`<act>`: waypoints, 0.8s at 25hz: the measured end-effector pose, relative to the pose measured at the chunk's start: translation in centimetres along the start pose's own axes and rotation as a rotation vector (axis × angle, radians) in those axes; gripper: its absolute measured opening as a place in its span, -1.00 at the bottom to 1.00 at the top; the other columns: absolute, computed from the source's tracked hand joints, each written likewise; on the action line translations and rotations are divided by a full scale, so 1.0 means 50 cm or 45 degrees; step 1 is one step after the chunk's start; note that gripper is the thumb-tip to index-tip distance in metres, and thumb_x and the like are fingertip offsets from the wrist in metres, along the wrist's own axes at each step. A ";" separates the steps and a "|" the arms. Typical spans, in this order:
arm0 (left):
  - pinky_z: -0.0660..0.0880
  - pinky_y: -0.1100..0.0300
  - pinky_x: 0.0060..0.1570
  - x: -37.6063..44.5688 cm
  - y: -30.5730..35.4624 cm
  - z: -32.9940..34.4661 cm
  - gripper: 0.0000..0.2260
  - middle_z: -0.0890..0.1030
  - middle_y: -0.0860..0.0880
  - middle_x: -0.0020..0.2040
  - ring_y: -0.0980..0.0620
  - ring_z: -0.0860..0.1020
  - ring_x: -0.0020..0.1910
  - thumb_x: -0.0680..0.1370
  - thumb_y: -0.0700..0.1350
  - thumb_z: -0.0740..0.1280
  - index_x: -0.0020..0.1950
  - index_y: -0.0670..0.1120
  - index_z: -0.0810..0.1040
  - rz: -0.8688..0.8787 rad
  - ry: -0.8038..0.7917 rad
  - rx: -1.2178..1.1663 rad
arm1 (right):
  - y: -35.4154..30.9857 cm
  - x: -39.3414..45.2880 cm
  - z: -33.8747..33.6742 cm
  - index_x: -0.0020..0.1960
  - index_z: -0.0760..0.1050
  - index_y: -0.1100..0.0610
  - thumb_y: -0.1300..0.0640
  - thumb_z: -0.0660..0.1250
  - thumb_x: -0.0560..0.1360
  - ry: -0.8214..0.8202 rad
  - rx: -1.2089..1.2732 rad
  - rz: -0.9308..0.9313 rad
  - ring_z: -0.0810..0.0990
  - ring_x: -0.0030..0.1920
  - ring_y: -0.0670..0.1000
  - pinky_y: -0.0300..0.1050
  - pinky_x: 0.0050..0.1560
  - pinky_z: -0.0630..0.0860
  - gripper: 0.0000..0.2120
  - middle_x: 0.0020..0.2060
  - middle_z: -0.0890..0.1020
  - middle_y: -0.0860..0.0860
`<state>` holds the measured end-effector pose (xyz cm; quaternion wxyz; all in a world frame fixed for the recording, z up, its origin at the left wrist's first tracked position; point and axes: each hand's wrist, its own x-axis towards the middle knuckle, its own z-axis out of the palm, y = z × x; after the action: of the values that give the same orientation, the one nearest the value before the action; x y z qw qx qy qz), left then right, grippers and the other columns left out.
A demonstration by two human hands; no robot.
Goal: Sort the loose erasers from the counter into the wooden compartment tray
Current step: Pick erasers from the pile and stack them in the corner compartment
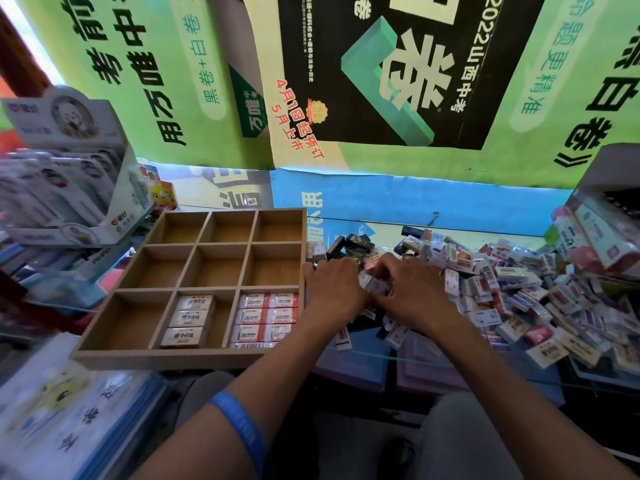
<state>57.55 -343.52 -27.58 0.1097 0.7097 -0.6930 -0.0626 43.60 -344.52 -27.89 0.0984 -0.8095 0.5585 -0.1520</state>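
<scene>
Head view: loose erasers (519, 289) are heaped on the glass tabletop (363, 355) right of the wooden compartment tray (166, 356). Small, light, stiff blocks in slick wrappers are judged best pinched across the long sides. Left hand (332, 289) and right hand (412, 289) are buried in the heap, fingers curled; whether anything is pinched cannot be told.
</scene>
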 end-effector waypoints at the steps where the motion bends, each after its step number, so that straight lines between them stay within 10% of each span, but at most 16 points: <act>1: 0.28 -0.07 0.22 0.001 0.001 0.001 -0.69 0.63 -0.08 0.02 -0.11 0.53 0.10 0.51 0.17 0.30 0.02 -0.06 0.54 -0.012 0.007 -0.030 | 0.001 -0.004 0.003 -0.02 0.43 -0.04 0.02 0.40 0.40 0.057 0.055 -0.023 0.54 -0.03 0.10 -0.03 -0.06 0.41 -0.79 -0.15 0.62 -0.02; 7: 0.41 0.08 -0.12 -0.016 -0.025 -0.031 -0.78 0.63 -0.02 -0.20 -0.02 0.55 -0.14 0.43 0.10 0.38 -0.14 -0.04 0.64 0.077 0.203 -0.332 | -0.002 -0.025 -0.040 -0.06 0.63 0.04 0.16 0.45 0.46 0.436 0.550 0.029 0.56 -0.19 -0.05 -0.15 -0.19 0.43 -0.92 -0.21 0.61 -0.14; 20: 0.44 0.06 0.09 0.003 -0.313 -0.149 -0.89 0.63 0.07 -0.06 0.06 0.51 0.01 0.50 -0.02 0.43 0.01 0.03 0.62 0.175 0.024 0.101 | -0.186 0.060 0.001 -0.10 0.64 0.03 0.18 0.48 0.44 0.114 0.618 -0.064 0.60 -0.16 -0.11 -0.28 -0.17 0.43 -0.92 -0.18 0.67 -0.06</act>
<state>74.54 -342.93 -24.14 0.0921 0.6647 -0.7411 -0.0208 52.71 -343.99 -24.47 0.2613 -0.7682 0.4892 -0.3199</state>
